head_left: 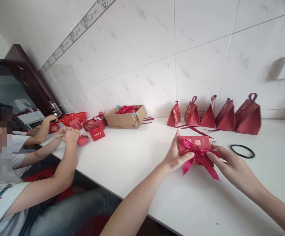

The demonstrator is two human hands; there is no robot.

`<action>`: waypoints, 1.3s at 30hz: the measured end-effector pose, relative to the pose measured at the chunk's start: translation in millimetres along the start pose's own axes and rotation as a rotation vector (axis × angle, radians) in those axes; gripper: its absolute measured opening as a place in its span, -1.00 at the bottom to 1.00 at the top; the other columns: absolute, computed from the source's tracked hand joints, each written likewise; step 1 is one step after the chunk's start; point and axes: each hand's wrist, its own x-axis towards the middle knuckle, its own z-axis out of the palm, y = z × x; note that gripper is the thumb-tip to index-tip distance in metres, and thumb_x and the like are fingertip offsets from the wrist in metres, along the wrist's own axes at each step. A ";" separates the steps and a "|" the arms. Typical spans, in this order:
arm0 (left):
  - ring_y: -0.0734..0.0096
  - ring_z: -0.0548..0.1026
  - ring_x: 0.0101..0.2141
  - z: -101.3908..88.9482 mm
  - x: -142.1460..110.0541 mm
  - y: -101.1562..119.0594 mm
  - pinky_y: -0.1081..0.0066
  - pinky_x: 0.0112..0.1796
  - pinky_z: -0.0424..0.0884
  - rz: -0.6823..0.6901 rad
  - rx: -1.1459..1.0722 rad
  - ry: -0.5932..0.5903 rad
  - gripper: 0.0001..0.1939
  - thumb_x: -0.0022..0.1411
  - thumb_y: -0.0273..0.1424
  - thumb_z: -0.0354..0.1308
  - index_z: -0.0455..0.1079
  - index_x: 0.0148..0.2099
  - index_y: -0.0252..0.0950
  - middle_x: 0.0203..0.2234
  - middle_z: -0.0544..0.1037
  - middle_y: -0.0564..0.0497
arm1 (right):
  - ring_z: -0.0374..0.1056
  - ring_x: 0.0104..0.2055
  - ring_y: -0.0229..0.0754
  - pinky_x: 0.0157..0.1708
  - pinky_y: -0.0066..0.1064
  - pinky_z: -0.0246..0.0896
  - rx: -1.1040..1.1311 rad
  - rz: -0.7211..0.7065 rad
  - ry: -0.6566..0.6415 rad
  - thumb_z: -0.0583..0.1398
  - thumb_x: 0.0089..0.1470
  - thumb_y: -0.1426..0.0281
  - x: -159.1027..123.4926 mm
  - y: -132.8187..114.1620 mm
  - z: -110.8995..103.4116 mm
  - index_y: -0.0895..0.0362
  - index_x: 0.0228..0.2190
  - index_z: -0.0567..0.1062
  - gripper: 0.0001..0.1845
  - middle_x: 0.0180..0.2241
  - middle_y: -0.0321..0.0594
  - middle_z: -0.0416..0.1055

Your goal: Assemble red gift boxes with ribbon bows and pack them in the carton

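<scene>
Between my two hands is a red gift box (pixel 204 141) with pale printed characters, held just over the white table. A shiny crimson ribbon (pixel 198 152) is tied in a bow across its front, its tails hanging down. My left hand (pixel 175 156) grips the box's left side, thumb on the bow's left loop. My right hand (pixel 227 160) holds the right side, thumb pressed on the ribbon. The box's underside and the fingertips behind it are hidden.
Several red triangular gift boxes (pixel 224 118) stand along the tiled wall. A black ring-shaped band (pixel 242 151) lies to the right. Further left stand a cardboard box (pixel 121 122) of red ribbons and a red basket (pixel 80 117). Co-workers' hands (pixel 70 134) handle red boxes there.
</scene>
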 end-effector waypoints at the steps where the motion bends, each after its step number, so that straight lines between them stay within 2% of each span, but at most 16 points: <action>1: 0.11 0.08 0.25 0.5 -0.1 -1.0 0.11 0.23 0.03 0.036 0.041 0.047 -0.06 0.11 -0.24 0.23 -0.27 0.36 -0.18 0.24 0.11 -0.16 | 0.44 -0.25 0.00 -0.30 -0.21 0.43 0.029 -0.022 0.006 0.08 -0.08 -0.02 0.5 0.3 1.0 0.05 -0.52 0.34 -0.61 -0.25 -0.12 0.51; 5: 0.14 0.16 0.20 2.3 0.7 1.9 0.15 0.10 0.27 0.191 0.241 0.285 -0.40 0.21 -0.21 0.11 0.04 0.24 -0.17 0.20 0.15 -0.17 | 0.39 -0.05 0.04 -0.21 -0.21 0.43 0.142 -0.078 0.016 0.09 -0.01 0.09 2.6 2.8 5.1 0.10 -0.41 0.40 -0.67 -0.06 -0.04 0.44; 8: 0.18 0.26 0.13 1.0 2.9 7.3 0.23 -0.04 0.41 0.251 0.350 0.326 -0.64 0.23 -0.23 0.08 0.24 0.05 -0.19 0.09 0.27 -0.14 | 0.36 0.01 0.01 -0.22 -0.25 0.44 0.186 -0.094 0.014 0.09 0.02 0.15 5.2 6.0 6.2 0.09 -0.46 0.35 -0.74 -0.01 -0.03 0.41; 14: 0.19 0.29 0.12 2.8 2.9 18.0 0.28 -0.09 0.45 0.129 0.293 0.357 -0.75 0.22 -0.17 0.08 0.34 -0.19 -0.23 0.06 0.31 -0.12 | 0.34 0.02 -0.05 -0.19 -0.25 0.41 0.204 -0.107 0.009 0.11 0.08 0.22 4.4 8.1 6.6 0.06 -0.49 0.27 -0.79 0.01 -0.10 0.38; 19: 0.12 0.27 0.14 4.6 3.3 20.7 0.28 -0.14 0.48 0.127 0.262 0.408 -0.77 0.19 -0.21 0.08 0.31 -0.37 -0.26 0.03 0.35 -0.14 | 0.28 0.08 -0.01 -0.14 -0.19 0.36 0.229 -0.084 -0.005 0.13 0.07 0.21 5.9 7.8 5.2 0.07 -0.51 0.26 -0.76 0.00 -0.07 0.38; 22: 0.14 0.27 0.14 4.6 3.0 18.7 0.33 -0.15 0.48 0.121 0.246 0.374 -0.77 0.21 -0.21 0.06 0.32 -0.38 -0.26 0.08 0.33 -0.12 | 0.28 0.07 -0.02 -0.08 -0.15 0.31 0.280 -0.058 0.016 0.14 0.07 0.19 7.5 7.1 3.1 0.07 -0.52 0.26 -0.74 -0.04 -0.08 0.40; 26: 0.18 0.34 0.07 5.5 2.4 15.1 0.36 -0.17 0.47 0.117 0.258 0.336 -0.69 0.27 -0.18 -0.03 0.38 -0.34 -0.28 0.11 0.31 -0.12 | 0.23 0.13 -0.01 -0.01 -0.14 0.26 0.370 -0.053 0.060 0.17 0.05 0.13 7.8 6.7 0.6 0.08 -0.53 0.26 -0.68 0.04 -0.08 0.34; 29: 0.18 0.37 0.04 5.3 2.7 13.4 0.36 -0.18 0.48 0.121 0.266 0.325 -0.65 0.29 -0.16 -0.07 0.41 -0.30 -0.29 0.11 0.30 -0.14 | 0.31 0.05 0.01 0.00 -0.09 0.24 0.452 -0.032 0.052 0.19 0.02 0.08 8.9 8.2 -0.7 0.09 -0.55 0.24 -0.62 0.08 -0.08 0.32; 33: 0.14 0.31 0.11 3.4 4.0 12.2 0.35 -0.19 0.49 0.193 0.286 0.322 -0.71 0.24 -0.18 0.02 0.35 -0.38 -0.29 0.05 0.34 -0.15 | 0.36 0.00 0.01 -0.02 -0.11 0.28 0.538 -0.007 0.017 0.23 -0.02 0.04 11.7 10.6 -1.8 0.10 -0.56 0.23 -0.56 0.06 -0.06 0.35; 35: 0.17 0.30 0.12 2.9 4.6 11.8 0.33 -0.16 0.49 0.203 0.249 0.312 -0.78 0.21 -0.20 0.07 0.33 -0.29 -0.27 0.04 0.34 -0.14 | 0.34 0.03 0.02 -0.02 -0.12 0.28 0.527 -0.010 0.006 0.23 -0.02 0.05 12.2 10.7 -2.2 0.11 -0.56 0.24 -0.57 0.07 -0.05 0.35; 37: 0.19 0.28 0.14 3.0 5.1 12.0 0.31 -0.13 0.47 0.196 0.230 0.302 -0.76 0.20 -0.20 0.10 0.32 -0.18 -0.24 0.05 0.33 -0.14 | 0.34 0.04 0.03 -0.02 -0.10 0.28 0.493 -0.015 0.004 0.22 -0.01 0.06 12.0 10.3 -2.4 0.11 -0.56 0.25 -0.58 0.09 -0.05 0.32; 39: 0.18 0.26 0.15 3.8 5.4 13.5 0.31 -0.12 0.46 0.185 0.244 0.305 -0.76 0.20 -0.19 0.10 0.34 -0.19 -0.24 0.05 0.33 -0.15 | 0.35 0.01 0.03 -0.02 -0.07 0.27 0.468 -0.011 0.011 0.22 -0.01 0.06 11.5 9.9 -2.6 0.11 -0.56 0.25 -0.58 0.10 -0.05 0.31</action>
